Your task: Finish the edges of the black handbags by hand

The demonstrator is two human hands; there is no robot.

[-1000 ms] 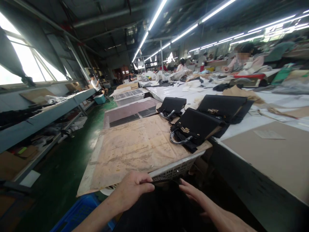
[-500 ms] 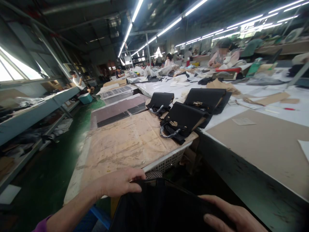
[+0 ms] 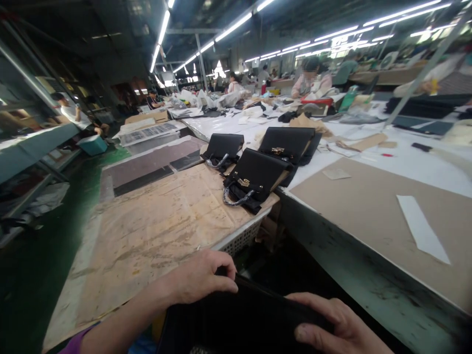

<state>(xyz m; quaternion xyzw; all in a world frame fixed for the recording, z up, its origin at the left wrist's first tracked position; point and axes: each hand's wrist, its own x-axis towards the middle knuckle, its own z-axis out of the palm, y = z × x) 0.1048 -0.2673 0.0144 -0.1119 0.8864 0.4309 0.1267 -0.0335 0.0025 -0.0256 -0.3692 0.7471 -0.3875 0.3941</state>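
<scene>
A black bag is at the bottom of the view, close to my body and in deep shade. My left hand pinches its upper edge between thumb and curled fingers. On the right side of the bag, my right hand grips the rim, thumb on the near face and fingers over the edge. Ahead, a black handbag with a gold clasp and a wrapped handle lies at the table corner. Two more black handbags, one larger and one smaller, lie behind it.
A worn, paper-covered table stands at front left, above a perforated plastic crate. A beige board with a white strip covers the right table. Several people work farther back; one sits near a teal box.
My view has turned to the right, so the tables and handbags appear farther left. Both hands still hold the black bag, and my left hand has shifted slightly right along its edge.
</scene>
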